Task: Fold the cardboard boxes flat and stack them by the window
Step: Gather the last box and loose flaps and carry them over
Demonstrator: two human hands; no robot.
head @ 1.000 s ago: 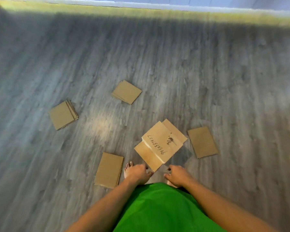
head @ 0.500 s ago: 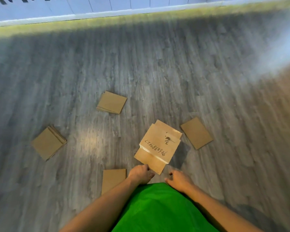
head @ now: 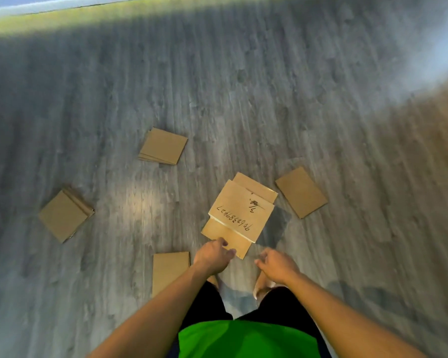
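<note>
The light, stiff numbered cardboard box (head: 239,215) is gripped at its near flap by the left hand (head: 212,255); the right hand (head: 277,263) hangs loosely curled, empty.

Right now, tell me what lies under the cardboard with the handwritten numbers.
Under the numbered cardboard, more cardboard flaps stick out at both ends. What its middle covers is hidden.

I count five pieces of cardboard on the floor (head: 269,99). One is the box (head: 239,213) with handwritten digits, flaps spread. Four are flattened: one far (head: 163,146), one left (head: 64,214), one right (head: 301,191), one near (head: 169,271) by my left arm. The far and left ones look layered; I cannot tell how many sheets. Two hands: left hand (head: 212,255), right hand (head: 277,263). Two bare feet, partly hidden.
</note>
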